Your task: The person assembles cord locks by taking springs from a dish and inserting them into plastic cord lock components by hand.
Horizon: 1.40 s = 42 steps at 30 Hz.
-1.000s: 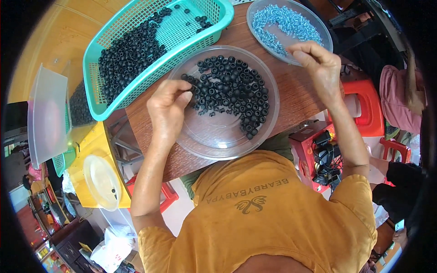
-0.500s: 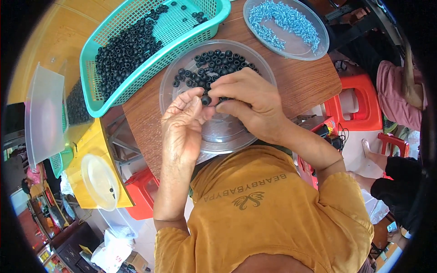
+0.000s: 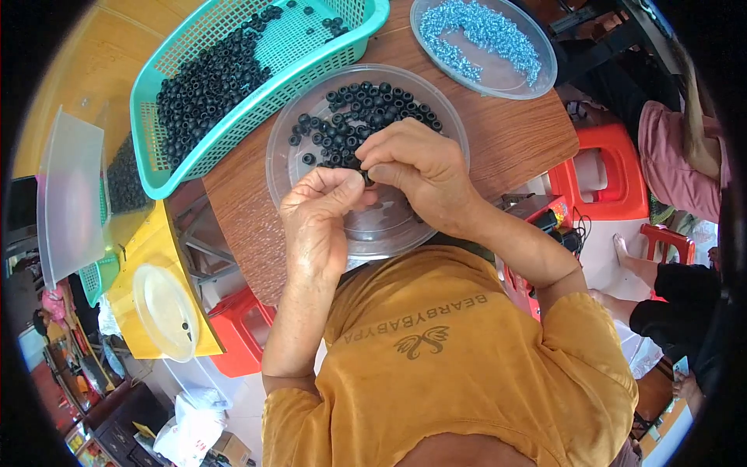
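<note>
Over a round clear plastic tray (image 3: 373, 243), my hands meet fingertip to fingertip. My left hand (image 3: 320, 214) pinches a small round black piece (image 3: 366, 178) between thumb and fingers. From the other side my right hand (image 3: 420, 167) closes its thumb and forefinger on the same piece, which the fingertips mostly hide. Whether my right fingers hold anything else as well, I cannot make out. Beyond the hands, loose black hollow round pieces (image 3: 373, 105) lie across the far half of the tray.
A teal mesh basket (image 3: 268, 100) of similar black pieces stands at the far left of the brown table (image 3: 517, 144). A round tray (image 3: 498, 66) with small shiny blue pieces is at the far right. Red stools (image 3: 611, 175) flank the table; other people sit at the right.
My fingertips have come closer together around the black piece, which showed plainly before and is now largely covered. The whole view has shifted slightly.
</note>
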Available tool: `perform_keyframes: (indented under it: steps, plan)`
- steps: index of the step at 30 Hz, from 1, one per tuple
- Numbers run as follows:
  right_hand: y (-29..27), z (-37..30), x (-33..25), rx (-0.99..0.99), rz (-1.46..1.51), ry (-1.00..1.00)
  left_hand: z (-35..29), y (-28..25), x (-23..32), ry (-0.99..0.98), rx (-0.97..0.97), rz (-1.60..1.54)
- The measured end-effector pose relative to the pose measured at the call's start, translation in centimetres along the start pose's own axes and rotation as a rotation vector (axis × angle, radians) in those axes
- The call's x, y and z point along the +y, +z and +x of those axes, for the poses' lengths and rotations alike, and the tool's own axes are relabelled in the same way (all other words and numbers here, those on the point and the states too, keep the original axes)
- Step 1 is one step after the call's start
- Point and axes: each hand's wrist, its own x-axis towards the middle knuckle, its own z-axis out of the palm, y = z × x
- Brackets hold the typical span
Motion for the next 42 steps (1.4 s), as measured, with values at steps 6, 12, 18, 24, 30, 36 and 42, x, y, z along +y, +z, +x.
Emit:
perform_keyframes:
  steps: [6,12,18,24,30,36,42]
  plan:
    - [-1.0,0.5,0.0,-0.121,0.147,0.162,0.9,0.3,-0.5,-0.153,-0.114,-0.246]
    - [-1.6,0.4,-0.1,-0.177,0.2,0.171,0.4,-0.1,-0.6,-0.2,-0.133,-0.252]
    - [-2.8,0.3,-0.7,-0.229,0.178,0.163,-0.1,0.9,-0.5,-0.163,-0.181,-0.224]
    - [-5.8,0.9,0.3,-0.008,0.074,0.203,-0.3,0.6,-0.5,-0.141,-0.244,-0.222]
    - [-14.3,4.3,6.4,0.108,-0.603,0.22,0.0,-0.8,-0.8,-0.136,-0.211,-0.172]
    - [-15.2,5.8,10.8,-0.164,-0.904,0.227,0.4,-0.3,-1.1,-0.173,-0.225,-0.186]
    - [-15.7,6.4,11.9,-0.186,-0.872,0.279,0.6,-0.6,-1.2,-0.155,-0.222,-0.182]
